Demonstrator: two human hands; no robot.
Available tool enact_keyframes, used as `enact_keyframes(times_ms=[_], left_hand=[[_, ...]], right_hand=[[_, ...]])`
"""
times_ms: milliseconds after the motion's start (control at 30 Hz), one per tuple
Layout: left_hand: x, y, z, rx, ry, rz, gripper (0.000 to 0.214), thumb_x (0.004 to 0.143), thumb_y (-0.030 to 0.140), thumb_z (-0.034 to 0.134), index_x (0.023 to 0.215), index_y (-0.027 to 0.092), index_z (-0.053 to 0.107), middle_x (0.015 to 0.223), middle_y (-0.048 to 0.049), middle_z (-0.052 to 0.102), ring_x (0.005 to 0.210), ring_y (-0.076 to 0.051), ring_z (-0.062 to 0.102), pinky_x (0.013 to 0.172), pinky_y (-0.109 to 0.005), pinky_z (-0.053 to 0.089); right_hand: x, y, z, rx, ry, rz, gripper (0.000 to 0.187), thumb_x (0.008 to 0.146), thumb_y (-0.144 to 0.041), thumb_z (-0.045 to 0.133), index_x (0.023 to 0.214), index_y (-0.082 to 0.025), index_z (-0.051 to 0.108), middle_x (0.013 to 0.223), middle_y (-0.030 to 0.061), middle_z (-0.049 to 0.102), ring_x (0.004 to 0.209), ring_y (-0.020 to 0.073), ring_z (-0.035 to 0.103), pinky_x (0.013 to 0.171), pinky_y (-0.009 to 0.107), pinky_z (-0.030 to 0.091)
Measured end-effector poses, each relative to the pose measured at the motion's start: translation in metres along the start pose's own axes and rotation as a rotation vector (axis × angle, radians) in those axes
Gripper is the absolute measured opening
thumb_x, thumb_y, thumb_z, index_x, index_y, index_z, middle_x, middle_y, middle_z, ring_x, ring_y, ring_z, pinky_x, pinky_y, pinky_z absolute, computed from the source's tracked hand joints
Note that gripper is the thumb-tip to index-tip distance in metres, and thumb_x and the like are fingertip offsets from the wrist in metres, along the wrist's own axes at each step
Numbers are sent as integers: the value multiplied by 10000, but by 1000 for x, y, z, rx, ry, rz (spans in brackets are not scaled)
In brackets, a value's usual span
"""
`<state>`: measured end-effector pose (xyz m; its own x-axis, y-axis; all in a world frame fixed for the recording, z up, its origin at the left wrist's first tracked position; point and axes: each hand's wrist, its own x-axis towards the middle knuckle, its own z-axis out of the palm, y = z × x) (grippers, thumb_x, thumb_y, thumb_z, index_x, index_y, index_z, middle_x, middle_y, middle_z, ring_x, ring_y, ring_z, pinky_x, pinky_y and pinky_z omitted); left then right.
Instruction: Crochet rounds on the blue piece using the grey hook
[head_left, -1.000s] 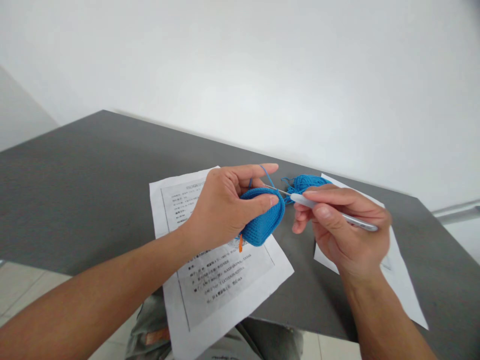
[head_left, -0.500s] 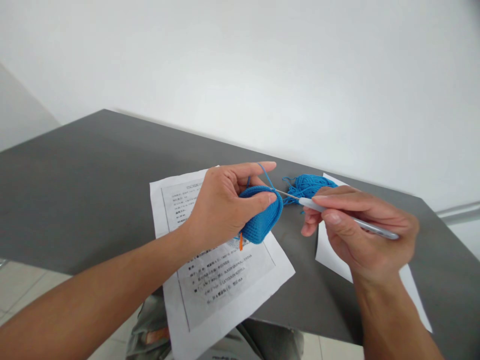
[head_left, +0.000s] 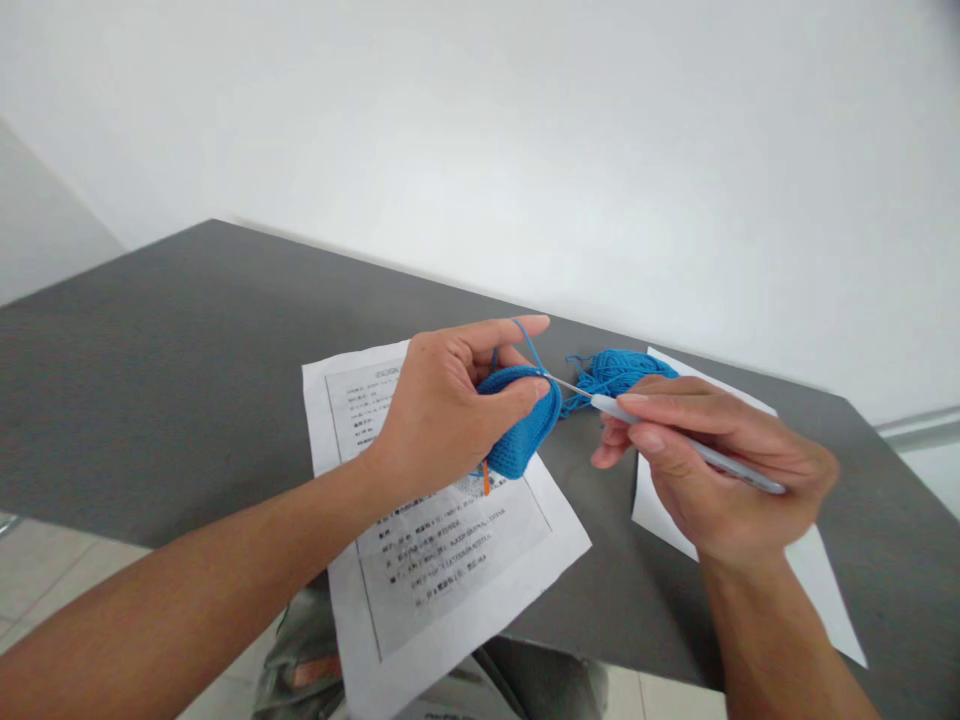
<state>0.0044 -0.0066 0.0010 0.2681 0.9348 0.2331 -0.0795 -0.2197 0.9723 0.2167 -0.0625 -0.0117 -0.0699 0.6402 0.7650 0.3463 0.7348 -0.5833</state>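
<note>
My left hand (head_left: 457, 405) pinches a blue crocheted piece (head_left: 517, 440) between thumb and fingers, its index finger stretched out with a strand of blue yarn (head_left: 529, 343) looped over it. A short orange strand (head_left: 486, 478) hangs from the lower edge of the piece. In my right hand (head_left: 739, 465) is a crochet hook (head_left: 615, 407) with a pale grey handle, gripped like a pen. Its thin metal shaft meets the top edge of the piece by my left thumb; the hook's tip is too small to make out.
A loose bundle of blue yarn (head_left: 619, 370) lies on the dark grey table (head_left: 225, 340) behind my right hand. Under my left hand is a printed sheet (head_left: 465, 620) overhanging the front edge. A white sheet (head_left: 817, 590) lies below my right hand. The white wall (head_left: 480, 150) borders the table.
My right hand and the hook have shifted slightly left, and the handle lies a little steeper. The crocheted piece has tilted a little in my left hand.
</note>
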Motion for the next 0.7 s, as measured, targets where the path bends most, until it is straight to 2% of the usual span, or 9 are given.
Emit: enact_keyframes(times_ms=[400, 567, 700], left_hand=[[-2, -3, 5, 77, 86, 96, 436, 810, 156, 786, 1242, 174, 837, 740, 21, 720, 633, -108, 620, 582, -204, 536], [-5, -3, 8, 147, 140, 126, 425, 827, 141, 752, 1239, 195, 841, 724, 37, 718, 517, -84, 550, 543, -222, 514], [-5, -6, 8, 259, 171, 182, 429, 848, 141, 726, 1257, 205, 839, 783, 12, 782, 507, -97, 558, 555, -251, 517]], right_hand=[[-1, -4, 1, -113, -13, -58, 438, 858, 1, 806, 1195, -277, 836, 912, 23, 817, 629, 190, 779, 487, 357, 601], [-2, -8, 6, -196, 23, -75, 440, 855, -11, 817, 1188, -299, 835, 871, 5, 821, 614, 174, 759, 501, 345, 593], [-4, -9, 13, -218, 76, -73, 427, 856, -11, 820, 1168, -302, 837, 814, -18, 818, 600, 158, 748, 519, 329, 597]])
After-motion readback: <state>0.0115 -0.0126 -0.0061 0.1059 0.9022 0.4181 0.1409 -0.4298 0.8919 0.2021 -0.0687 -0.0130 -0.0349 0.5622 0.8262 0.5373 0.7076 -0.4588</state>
